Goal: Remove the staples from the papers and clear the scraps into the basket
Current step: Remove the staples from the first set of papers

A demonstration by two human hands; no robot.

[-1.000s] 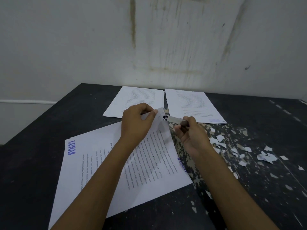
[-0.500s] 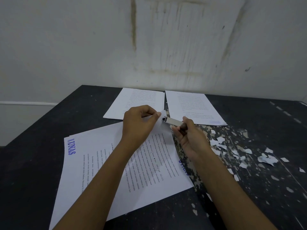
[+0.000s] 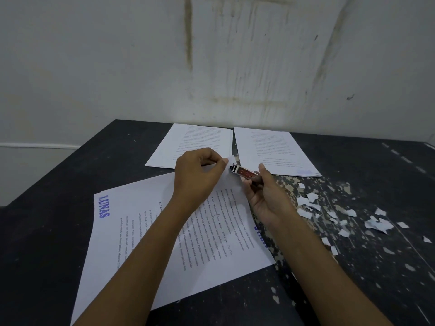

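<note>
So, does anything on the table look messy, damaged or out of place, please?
Yes: torn paper scraps lie scattered on the table right of the right hand, and its dark surface is chipped there.

Table [image 3: 47, 231]: black, paint flaked on right side. Wall [image 3: 94, 55]: white, brown streak stains. Thin white pipe [image 3: 35, 145]: along wall, left.

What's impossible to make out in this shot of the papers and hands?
Staple: head view, hidden behind the left hand and the lifted paper corner.
Basket: head view, outside the frame.
Print on the far papers: too small.
Label on the metal tool in the right hand: blurred.
</note>
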